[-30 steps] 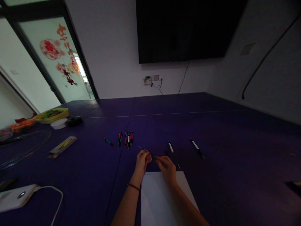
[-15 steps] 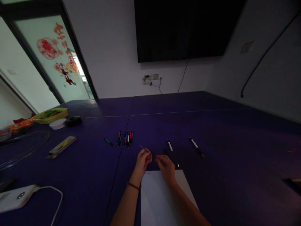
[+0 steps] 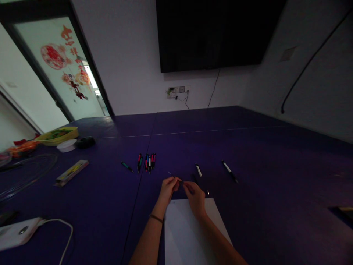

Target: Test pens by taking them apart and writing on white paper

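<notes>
My left hand [image 3: 168, 187] is closed in a pinch on a thin pen refill [image 3: 170, 173], whose far end sticks out above the fingers. Close beside it, my right hand [image 3: 195, 195] pinches at the refill's other end; whatever is between those fingertips is too small to make out. Both hands hover over the top edge of a white sheet of paper [image 3: 190, 235]. Just beyond my right hand lie a white pen barrel [image 3: 199, 170], a dark pen part [image 3: 195, 179] and a small shiny metal pen tip [image 3: 208, 192].
A whole white-and-black pen [image 3: 229, 171] lies to the right. Left of centre are several coloured pens [image 3: 150, 162] and a green pen [image 3: 127, 167]. Farther left sit a narrow box [image 3: 72, 173], black tape roll [image 3: 85, 142], white dish [image 3: 66, 146], yellow basket [image 3: 56, 140] and white power bank [image 3: 19, 235].
The refill in my left hand has tilted and shifted slightly right. My hands are a little closer together. The view has moved slightly; the things on the table lie as before.
</notes>
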{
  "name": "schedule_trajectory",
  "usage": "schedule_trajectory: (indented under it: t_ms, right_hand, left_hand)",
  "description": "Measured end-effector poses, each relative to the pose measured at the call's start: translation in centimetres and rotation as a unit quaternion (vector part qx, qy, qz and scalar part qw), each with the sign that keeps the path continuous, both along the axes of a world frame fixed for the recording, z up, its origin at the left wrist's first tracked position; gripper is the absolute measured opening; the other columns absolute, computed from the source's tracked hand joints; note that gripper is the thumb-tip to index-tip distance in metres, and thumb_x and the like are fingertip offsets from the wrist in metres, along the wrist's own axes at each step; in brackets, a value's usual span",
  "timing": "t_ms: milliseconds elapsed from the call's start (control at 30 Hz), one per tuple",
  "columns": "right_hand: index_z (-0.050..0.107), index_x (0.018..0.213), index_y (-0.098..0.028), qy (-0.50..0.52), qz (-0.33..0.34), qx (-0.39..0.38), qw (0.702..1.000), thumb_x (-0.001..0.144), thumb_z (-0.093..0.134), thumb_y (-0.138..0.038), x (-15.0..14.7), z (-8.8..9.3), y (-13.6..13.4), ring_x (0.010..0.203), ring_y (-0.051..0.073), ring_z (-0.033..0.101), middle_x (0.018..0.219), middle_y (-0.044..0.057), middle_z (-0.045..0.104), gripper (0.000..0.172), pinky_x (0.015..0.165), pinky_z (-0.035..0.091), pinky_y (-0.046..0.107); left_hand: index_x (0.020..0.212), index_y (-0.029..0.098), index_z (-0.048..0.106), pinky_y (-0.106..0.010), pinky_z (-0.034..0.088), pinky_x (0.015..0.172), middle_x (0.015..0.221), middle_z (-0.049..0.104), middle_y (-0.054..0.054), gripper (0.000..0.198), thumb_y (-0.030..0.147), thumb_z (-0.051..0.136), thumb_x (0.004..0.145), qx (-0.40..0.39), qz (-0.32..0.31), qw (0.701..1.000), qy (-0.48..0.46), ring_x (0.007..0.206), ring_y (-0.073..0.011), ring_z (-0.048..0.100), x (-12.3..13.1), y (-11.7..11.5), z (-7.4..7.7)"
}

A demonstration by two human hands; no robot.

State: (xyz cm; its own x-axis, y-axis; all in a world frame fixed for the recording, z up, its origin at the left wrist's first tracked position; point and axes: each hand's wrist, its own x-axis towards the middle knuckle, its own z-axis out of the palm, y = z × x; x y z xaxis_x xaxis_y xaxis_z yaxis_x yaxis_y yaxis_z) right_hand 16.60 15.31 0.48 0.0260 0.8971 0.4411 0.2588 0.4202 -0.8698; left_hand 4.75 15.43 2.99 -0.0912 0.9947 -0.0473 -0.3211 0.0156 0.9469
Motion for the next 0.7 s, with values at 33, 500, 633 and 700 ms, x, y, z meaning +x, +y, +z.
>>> schedule_trajectory:
  t_ms: [33,500,633,700]
  right_hand:
    - [0.064,0.08,-0.018,0.004,-0.004,-0.006,1.0,0.075,0.051,-0.034,-0.1,-0.1,0.0,0.072,0.017,0.061,0.079,0.006,0.065,0.021,0.067,0.049,0.029]
    - [0.067,0.073,-0.019,-0.095,-0.076,-0.09,0.989,0.069,0.053,-0.03,5.0,3.4,1.8,0.059,0.019,0.063,0.064,0.004,0.068,0.019,0.056,0.046,0.027]
    - [0.066,0.064,-0.021,-0.166,-0.003,-0.099,0.981,0.067,0.052,-0.027,5.5,4.1,1.6,0.055,0.017,0.06,0.059,0.002,0.066,0.016,0.051,0.041,0.024]
    - [0.065,0.059,-0.022,-0.217,0.09,-0.104,0.966,0.063,0.058,-0.029,5.1,4.2,1.1,0.05,0.015,0.057,0.054,-0.001,0.064,0.011,0.048,0.038,0.023]
  left_hand:
    - [0.067,0.012,0.061,-0.021,0.023,0.044,0.047,0.044,0.004,0.041,0.053,0.062,0.057,0.001,-0.004,1.0,0.01,0.042,-0.0048,0.035,0.0,0.0,0.0]
    - [0.046,0.019,0.042,-0.024,0.025,0.055,0.045,0.036,0.004,0.035,0.039,0.049,0.074,0.0,0.102,0.916,0.388,0.049,-0.0108,0.037,-0.9,0.1,-0.5]
    - [0.052,0.02,0.049,-0.025,0.03,0.062,0.054,0.051,-0.001,0.028,0.031,0.045,0.078,-0.023,0.081,0.86,0.502,0.061,-0.0154,0.05,0.0,-0.3,-0.5]
    - [0.057,0.019,0.053,-0.026,0.032,0.065,0.063,0.057,-0.005,0.026,0.03,0.042,0.079,-0.031,0.067,0.835,0.546,0.068,-0.0175,0.054,0.2,-0.4,-0.6]
